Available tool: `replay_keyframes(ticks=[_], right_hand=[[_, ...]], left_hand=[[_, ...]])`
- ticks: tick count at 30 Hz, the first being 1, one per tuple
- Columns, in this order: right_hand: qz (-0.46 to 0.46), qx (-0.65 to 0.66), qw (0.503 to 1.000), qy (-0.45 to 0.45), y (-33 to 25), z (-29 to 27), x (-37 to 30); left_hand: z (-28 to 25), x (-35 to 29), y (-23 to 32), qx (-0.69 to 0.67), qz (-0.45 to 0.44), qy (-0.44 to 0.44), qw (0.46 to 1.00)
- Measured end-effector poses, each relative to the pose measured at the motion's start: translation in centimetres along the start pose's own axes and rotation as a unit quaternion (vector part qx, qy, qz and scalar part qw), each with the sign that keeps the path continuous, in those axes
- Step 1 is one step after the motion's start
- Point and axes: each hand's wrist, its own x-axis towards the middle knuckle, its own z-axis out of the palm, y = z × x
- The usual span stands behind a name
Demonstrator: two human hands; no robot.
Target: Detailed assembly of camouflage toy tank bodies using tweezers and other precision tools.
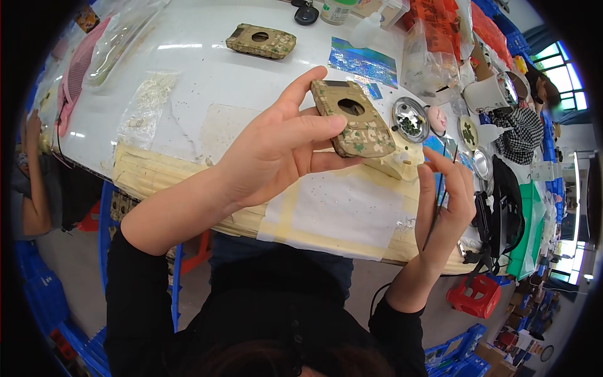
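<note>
My left hand point(276, 138) grips a camouflage model tank hull point(367, 129) by its sides, tilted, with the round hole in its top showing. To its right, my right hand point(453, 188) is closed around dark, thin tweezers point(441, 179), whose tips point up and away from me. Past the hull sits a round metal dish point(424, 135) holding small dark green pieces. A second camouflage hull point(262, 41) rests alone on the far part of the table. Just behind the held hull, a pale yellow block point(402, 164) is partly hidden.
White paper point(333, 217) is taped along the table's near edge. A shiny blue sheet point(363, 61) and clear plastic bags point(433, 63) lie farther off. At right stand a white container point(487, 94) and a black bag point(505, 201). Another person's arm point(36, 173) shows at far left.
</note>
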Motion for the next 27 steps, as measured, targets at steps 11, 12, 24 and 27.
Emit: replay_keyframes(ticks=[11,12,24,27], right_hand=[[-0.003,-0.014,1.000,-0.014,0.3,0.8,0.0],[-0.001,-0.019,1.000,-0.006,0.0,0.4,0.1],[-0.022,0.358,0.932,0.056,-3.1,1.0,1.6],[0.024,0.364,0.931,0.026,-3.1,1.4,1.4]], left_hand=[[-0.2,0.2,-0.3,-0.020,-0.028,-0.002,0.999],[-0.2,0.2,-0.3,-0.023,-0.031,-0.004,0.999],[0.0,0.1,-0.4,-0.034,-0.083,-0.036,0.995],[0.1,0.0,-0.4,-0.029,-0.087,-0.035,0.995]])
